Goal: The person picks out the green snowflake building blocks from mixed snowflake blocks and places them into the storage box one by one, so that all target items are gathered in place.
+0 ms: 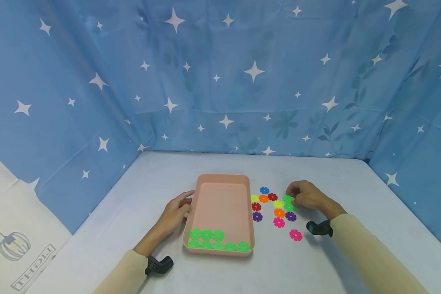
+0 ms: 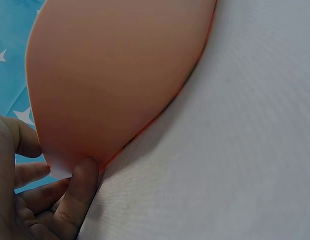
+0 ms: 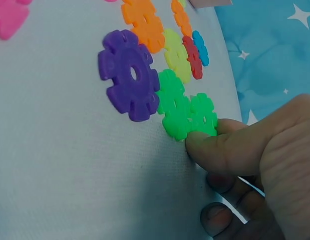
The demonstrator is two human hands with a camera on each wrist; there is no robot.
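Note:
A shallow salmon-pink tray lies on the table in the head view, with several green flower-shaped discs in rows at its near end. My left hand holds the tray's left side; in the left wrist view, the thumb presses its outer wall. To the right of the tray, my right hand pinches a green disc between thumb and forefinger. A second green disc touches it, partly beneath a purple disc. The pinched disc's far edge is hidden by the fingers.
Between tray and right hand lie several loose discs: blue, dark red, yellow, orange and pink. Another pink disc sits nearer the front. A blue star-patterned curtain hangs behind the white table.

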